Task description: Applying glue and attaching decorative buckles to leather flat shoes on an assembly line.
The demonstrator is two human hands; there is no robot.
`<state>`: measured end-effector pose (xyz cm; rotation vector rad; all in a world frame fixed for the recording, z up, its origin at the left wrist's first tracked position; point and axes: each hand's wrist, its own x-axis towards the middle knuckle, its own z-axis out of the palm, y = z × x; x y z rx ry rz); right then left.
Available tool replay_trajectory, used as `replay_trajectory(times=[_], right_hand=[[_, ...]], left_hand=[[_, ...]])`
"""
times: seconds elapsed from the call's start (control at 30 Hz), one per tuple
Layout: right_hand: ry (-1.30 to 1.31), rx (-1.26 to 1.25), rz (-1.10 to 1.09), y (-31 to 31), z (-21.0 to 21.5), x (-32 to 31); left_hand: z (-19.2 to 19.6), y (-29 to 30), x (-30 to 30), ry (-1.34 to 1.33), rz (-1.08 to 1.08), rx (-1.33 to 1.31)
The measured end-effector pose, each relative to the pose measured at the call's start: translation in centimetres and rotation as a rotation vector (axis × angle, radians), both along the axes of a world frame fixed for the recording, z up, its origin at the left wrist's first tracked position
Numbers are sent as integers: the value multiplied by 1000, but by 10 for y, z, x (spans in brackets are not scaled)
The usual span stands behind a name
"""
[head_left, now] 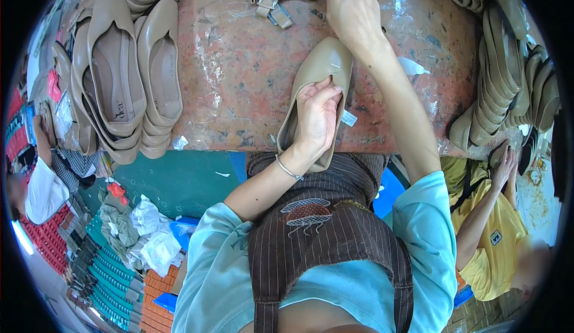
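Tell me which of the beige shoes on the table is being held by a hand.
It is the single beige shoe lying alone at the table's middle; the left hand has its fingers tucked inside its opening. The other shoes sit untouched in nested stacks at the sides.

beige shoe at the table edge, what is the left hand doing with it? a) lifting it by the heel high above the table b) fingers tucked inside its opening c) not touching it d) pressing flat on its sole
b: the left hand has its fingers curled into the opening of the beige shoe, which lies on the table, while the right hand is up by the toe end.
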<state>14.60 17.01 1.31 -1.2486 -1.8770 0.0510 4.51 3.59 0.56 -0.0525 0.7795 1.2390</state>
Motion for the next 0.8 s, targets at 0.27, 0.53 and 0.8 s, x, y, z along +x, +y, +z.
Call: replay_trajectory(times=[0.27, 0.53, 0.8], right_hand=[[378, -609, -43, -73, 47, 31], [1234, -992, -91, -118, 22, 16], [1084, -1012, -144, -109, 13, 14]], left_hand=[[-8, -5, -4, 25, -32, 54], [-2, 2, -5, 27, -132, 83], [2, 2, -2, 20, -62, 59]])
